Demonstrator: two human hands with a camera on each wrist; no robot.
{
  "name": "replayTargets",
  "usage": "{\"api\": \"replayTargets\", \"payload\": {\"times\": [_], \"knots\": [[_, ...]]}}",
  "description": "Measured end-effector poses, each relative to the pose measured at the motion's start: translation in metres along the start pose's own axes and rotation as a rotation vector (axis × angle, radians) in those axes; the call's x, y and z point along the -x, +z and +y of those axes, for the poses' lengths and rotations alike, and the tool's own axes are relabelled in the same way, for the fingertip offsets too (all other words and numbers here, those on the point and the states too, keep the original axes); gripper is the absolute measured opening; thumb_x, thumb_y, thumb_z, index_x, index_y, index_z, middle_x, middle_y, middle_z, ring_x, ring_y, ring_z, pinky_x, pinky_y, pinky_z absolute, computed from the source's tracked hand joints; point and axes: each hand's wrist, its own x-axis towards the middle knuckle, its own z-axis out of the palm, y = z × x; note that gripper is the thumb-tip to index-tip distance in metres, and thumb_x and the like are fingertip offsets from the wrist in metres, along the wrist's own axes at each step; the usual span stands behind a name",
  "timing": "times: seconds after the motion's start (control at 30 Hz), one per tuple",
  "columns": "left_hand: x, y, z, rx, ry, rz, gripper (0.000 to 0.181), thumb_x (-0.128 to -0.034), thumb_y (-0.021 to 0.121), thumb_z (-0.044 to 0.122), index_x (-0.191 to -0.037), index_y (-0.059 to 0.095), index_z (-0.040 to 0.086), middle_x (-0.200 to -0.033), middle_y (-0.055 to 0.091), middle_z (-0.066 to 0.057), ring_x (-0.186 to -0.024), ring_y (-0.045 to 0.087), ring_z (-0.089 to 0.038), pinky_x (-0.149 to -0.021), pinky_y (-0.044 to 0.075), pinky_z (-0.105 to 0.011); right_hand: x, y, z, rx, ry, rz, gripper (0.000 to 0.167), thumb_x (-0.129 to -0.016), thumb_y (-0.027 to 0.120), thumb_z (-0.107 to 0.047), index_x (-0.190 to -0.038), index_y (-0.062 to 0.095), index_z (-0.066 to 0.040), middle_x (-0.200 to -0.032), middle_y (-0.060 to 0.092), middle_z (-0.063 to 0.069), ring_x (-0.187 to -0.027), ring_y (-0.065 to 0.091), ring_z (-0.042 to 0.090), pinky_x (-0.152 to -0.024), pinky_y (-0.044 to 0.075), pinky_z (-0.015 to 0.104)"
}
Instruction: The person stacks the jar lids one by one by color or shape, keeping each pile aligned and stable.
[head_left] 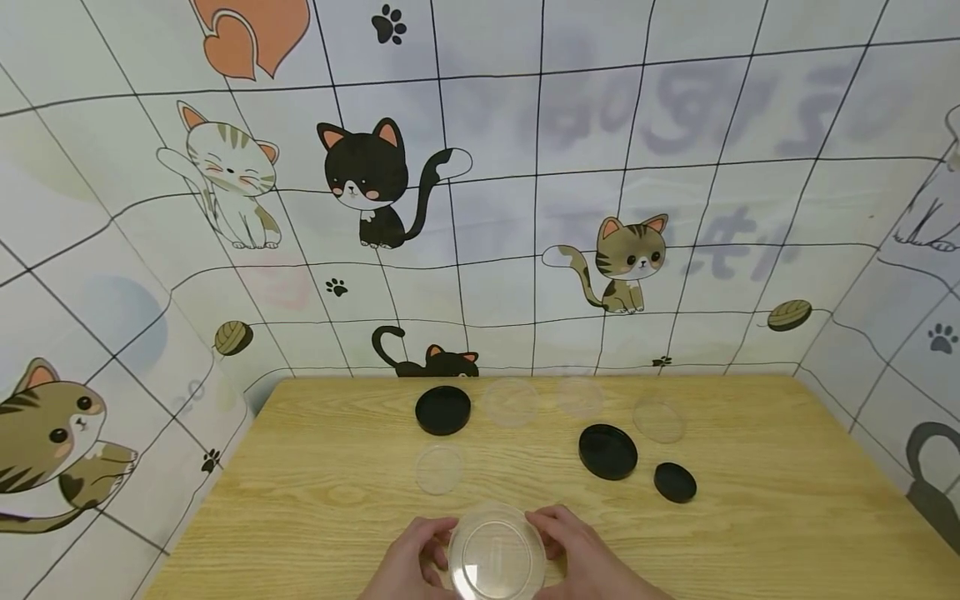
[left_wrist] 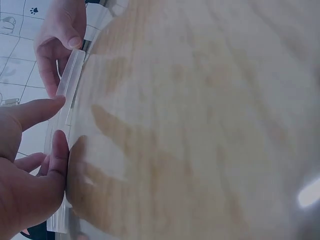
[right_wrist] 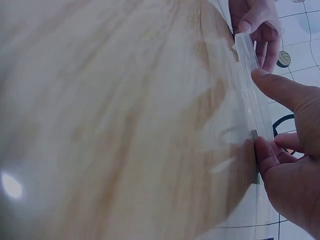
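A round clear plastic lid or dish (head_left: 498, 554) is at the table's near edge in the head view, between both hands. The left hand (head_left: 411, 560) grips its left rim and the right hand (head_left: 581, 557) its right rim. Edge-on in the left wrist view, the clear piece (left_wrist: 73, 75) has the left hand's (left_wrist: 30, 160) thumb and fingers at its rim. From the right wrist, the right hand (right_wrist: 295, 150) pinches the clear rim (right_wrist: 248, 60), with the other hand at the far end. What lies under the clear piece cannot be told.
Black round lids (head_left: 443, 410), (head_left: 608, 452) and a smaller black disc (head_left: 675, 482) lie on the wooden table (head_left: 337, 500). Several clear discs lie there too, one (head_left: 440, 469) at left and one (head_left: 659, 419) at right. A cat-patterned cloth (head_left: 495, 208) hangs behind.
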Motion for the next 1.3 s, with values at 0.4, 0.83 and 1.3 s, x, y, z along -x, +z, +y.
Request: {"api": "replayTargets", "payload": {"times": [0.4, 0.83, 1.3], "knots": [[-0.006, 0.000, -0.005, -0.047, -0.053, -0.027, 0.080, -0.0668, 0.094, -0.002, -0.137, 0.055, -0.008, -0.107, 0.051, -0.008, -0.076, 0.054, -0.018, -0.064, 0.050, -0.024, 0.000, 0.000, 0.002, -0.030, 0.030, 0.000, 0.086, -0.073, 0.095, -0.016, -0.143, 0.051, 0.008, -0.117, 0.050, 0.003, -0.090, 0.048, 0.005, -0.077, 0.045, 0.023], [-0.006, -0.014, 0.005, 0.017, -0.066, -0.120, 0.086, -0.0733, 0.088, -0.003, -0.147, 0.044, -0.004, -0.115, 0.049, -0.010, -0.082, 0.053, -0.018, -0.068, 0.048, -0.022, 0.000, -0.007, 0.000, -0.130, 0.029, 0.011, 0.085, -0.081, 0.089, -0.017, -0.148, 0.044, 0.005, -0.126, 0.049, 0.010, -0.102, 0.052, 0.014, -0.086, 0.051, 0.025], [-0.078, -0.031, 0.053, 0.020, 0.154, 0.033, 0.076, -0.0803, 0.085, -0.001, -0.145, 0.045, -0.005, -0.125, 0.050, -0.020, -0.101, 0.059, -0.028, -0.082, 0.055, -0.029, -0.048, -0.060, -0.018, 0.013, -0.035, 0.273, 0.080, -0.087, 0.085, -0.018, -0.152, 0.043, 0.001, -0.137, 0.052, 0.020, -0.110, 0.058, 0.038, -0.091, 0.054, 0.036]]}}
